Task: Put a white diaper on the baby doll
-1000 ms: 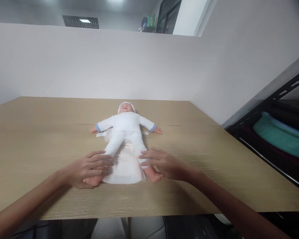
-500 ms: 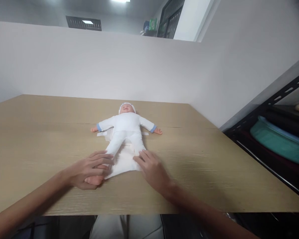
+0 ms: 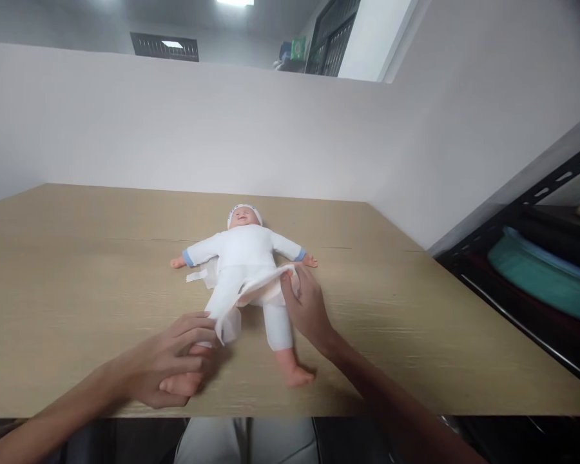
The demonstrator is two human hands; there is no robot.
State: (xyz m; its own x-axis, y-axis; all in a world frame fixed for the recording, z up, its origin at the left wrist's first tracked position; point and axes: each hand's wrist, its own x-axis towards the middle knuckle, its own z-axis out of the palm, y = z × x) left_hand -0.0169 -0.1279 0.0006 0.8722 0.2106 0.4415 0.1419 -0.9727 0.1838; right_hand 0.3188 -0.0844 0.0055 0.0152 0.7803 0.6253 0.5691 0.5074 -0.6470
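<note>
A baby doll (image 3: 247, 248) in a white suit with blue cuffs and a white cap lies on its back, arms spread, head away from me. Under its hips is a white diaper (image 3: 265, 278), its front flap pulled up slantwise between the legs. My right hand (image 3: 307, 306) pinches the flap's right corner near the doll's hip. Wrapped round the doll's lower leg and foot on the left is my left hand (image 3: 176, 357); the flap's other corner hangs by its fingertips. A diaper tab (image 3: 196, 276) sticks out at the left.
The doll lies on a wooden table (image 3: 101, 290) with a pale wall (image 3: 198, 129) behind it. To the right stands a black shelf rack (image 3: 522, 322) holding a teal item (image 3: 541, 274). My legs (image 3: 246, 441) are under the table's front edge.
My right hand has moved up from the doll's leg, lifting the diaper's front flap off the table. The doll's leg on the right now shows bare-footed. My left hand and the foot have shifted slightly nearer me.
</note>
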